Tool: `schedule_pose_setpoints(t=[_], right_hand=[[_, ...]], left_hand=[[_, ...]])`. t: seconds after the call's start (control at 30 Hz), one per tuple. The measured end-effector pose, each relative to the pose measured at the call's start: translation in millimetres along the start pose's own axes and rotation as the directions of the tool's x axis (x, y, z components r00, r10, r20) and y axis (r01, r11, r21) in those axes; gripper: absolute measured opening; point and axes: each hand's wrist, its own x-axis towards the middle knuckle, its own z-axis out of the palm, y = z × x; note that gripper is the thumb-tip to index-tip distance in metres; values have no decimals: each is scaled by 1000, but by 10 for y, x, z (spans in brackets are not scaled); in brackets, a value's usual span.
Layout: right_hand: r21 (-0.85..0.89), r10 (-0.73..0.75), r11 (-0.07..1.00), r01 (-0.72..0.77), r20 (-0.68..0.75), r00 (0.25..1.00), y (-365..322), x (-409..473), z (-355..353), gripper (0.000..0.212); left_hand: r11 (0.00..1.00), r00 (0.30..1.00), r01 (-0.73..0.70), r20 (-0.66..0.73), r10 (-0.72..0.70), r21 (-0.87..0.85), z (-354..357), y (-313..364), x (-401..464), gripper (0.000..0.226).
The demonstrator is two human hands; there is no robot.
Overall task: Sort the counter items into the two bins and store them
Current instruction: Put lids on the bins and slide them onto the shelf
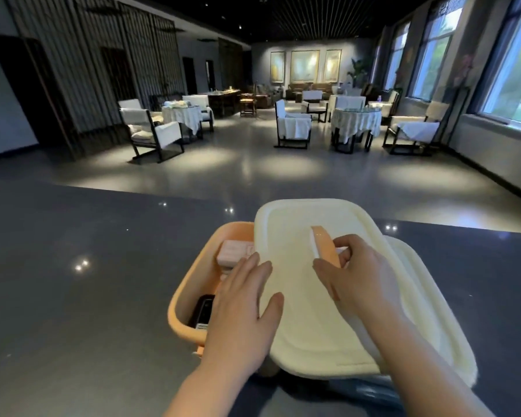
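My right hand (355, 275) grips the orange handle (325, 245) on top of the cream lid (307, 311), thumb on the near side of the strap and fingers curled round its far side. My left hand (244, 299) lies flat with its fingers straight and a little spread, palm down on the left edge of that same lid, closed round nothing. The lid sits tilted and only partly over the orange bin (182, 302), covering the bin's right side and leaving the left side uncovered. In the uncovered part, just left of my left hand, I see a pink block-shaped item (233, 251) toward the far end of the bin and a dark flat item (203, 311) toward the near end; I cannot tell what either one is. To the right of the lid and partly under it is a second cream lid (430, 302), and just below the lid's near edge a bit of pale blue (370, 386) shows, which may be the other bin, though too little is visible to be sure. Everything rests on a dark glossy counter (73, 281) that spreads to the left and right of the orange bin. Beyond the counter, well away from the bin, is a dim lounge with white-draped armchairs (151, 127), round tables with white cloths (355, 118), three lit paintings (306, 66) on the far wall and tall windows (509, 70) on the right.
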Motion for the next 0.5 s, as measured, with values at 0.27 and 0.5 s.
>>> schedule_pose_setpoints(t=[0.27, 0.5], right_hand=[[-89, 100, 991, -100, -11, 995, -829, -90, 1103, 45], [-125, 160, 979, -159, 4, 987, -967, -135, 1509, 50]], left_hand=[[994, 988, 46, 145, -60, 100, -710, -1222, 272, 51], [995, 967, 82, 239, -92, 53, -724, -1584, 439, 46]])
